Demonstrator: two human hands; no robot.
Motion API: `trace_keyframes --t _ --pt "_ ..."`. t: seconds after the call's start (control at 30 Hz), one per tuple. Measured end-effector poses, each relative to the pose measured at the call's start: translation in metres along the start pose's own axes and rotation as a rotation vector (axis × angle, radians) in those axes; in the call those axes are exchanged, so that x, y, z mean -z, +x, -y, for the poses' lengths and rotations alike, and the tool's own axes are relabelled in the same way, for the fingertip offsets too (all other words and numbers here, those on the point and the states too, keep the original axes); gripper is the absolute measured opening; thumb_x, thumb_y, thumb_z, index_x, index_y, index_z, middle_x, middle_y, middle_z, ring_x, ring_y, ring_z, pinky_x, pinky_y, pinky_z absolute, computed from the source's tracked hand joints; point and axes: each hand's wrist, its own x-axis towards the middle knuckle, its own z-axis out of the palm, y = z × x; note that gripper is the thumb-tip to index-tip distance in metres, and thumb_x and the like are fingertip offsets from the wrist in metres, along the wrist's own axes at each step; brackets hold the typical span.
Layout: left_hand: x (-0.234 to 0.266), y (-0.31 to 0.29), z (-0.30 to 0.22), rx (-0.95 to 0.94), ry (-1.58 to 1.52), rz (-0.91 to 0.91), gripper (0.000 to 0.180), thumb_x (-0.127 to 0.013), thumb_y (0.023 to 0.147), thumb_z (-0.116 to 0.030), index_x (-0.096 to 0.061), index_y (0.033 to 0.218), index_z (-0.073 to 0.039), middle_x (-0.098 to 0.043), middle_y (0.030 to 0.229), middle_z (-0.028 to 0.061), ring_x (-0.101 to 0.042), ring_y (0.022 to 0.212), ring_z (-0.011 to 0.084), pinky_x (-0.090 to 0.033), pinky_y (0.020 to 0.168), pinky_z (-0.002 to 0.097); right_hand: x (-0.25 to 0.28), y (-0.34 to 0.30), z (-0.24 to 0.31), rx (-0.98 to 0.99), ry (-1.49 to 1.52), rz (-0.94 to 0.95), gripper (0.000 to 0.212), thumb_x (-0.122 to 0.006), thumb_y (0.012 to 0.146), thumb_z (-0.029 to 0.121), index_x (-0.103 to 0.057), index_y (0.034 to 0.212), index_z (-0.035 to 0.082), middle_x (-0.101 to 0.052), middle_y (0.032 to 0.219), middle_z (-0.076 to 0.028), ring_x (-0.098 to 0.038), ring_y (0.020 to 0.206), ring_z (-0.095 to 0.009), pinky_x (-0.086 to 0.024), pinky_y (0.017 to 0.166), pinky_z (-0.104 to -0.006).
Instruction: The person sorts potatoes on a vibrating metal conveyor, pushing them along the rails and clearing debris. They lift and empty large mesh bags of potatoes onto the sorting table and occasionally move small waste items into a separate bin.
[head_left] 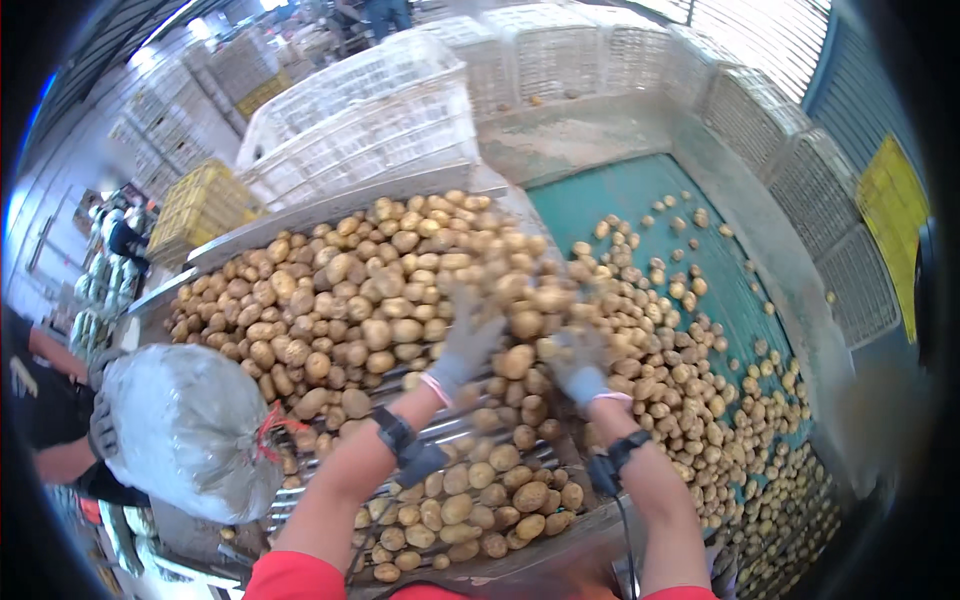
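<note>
My left hand (467,348), in a grey glove, reaches into a heap of potatoes (350,270) on a metal roller table. Its fingers are spread against the potatoes, closed around none. My right hand (580,368), gloved alike, is beside the table's right edge, where potatoes spill over; its fingers look stretched out but are blurred. Between and beyond my hands several potatoes (528,290) are smeared by motion. More potatoes (660,365) lie in a slope on the green surface (600,200) to the right. Bare rollers (440,432) show between my forearms.
At the left, another person's gloved hands (103,425) hold a full, tied whitish plastic bag (190,430). White plastic crates (360,130) stand behind the table, a yellow crate (200,210) at the far left. A low wall (745,215) with more crates borders the green surface.
</note>
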Motion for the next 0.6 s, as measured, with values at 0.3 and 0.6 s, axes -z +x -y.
trace_keyframes --t 0.3,0.6 --pt "0.071 -0.222 -0.018 0.242 0.023 0.195 0.059 -0.058 0.101 -0.015 -0.033 0.154 -0.006 -0.058 0.126 0.0080 -0.055 0.114 0.0139 -0.047 0.097 0.0287 0.000 -0.030 0.050 0.152 0.741 0.082 0.029 -0.066 0.092 0.012 -0.066 0.119 0.003 -0.069 0.115 -0.010 -0.062 0.107 -0.023 -0.049 0.094 -0.0348" --pt "0.129 -0.392 -0.062 0.345 -0.068 -0.514 0.053 -0.055 0.100 -0.008 -0.039 0.150 -0.003 -0.062 0.120 0.0066 -0.059 0.102 0.0112 -0.051 0.087 0.0284 -0.067 -0.106 0.296 0.742 0.544 0.434 0.076 -0.070 0.087 0.037 -0.038 0.149 0.008 -0.049 0.146 -0.020 -0.059 0.124 -0.033 -0.047 0.104 -0.0419"
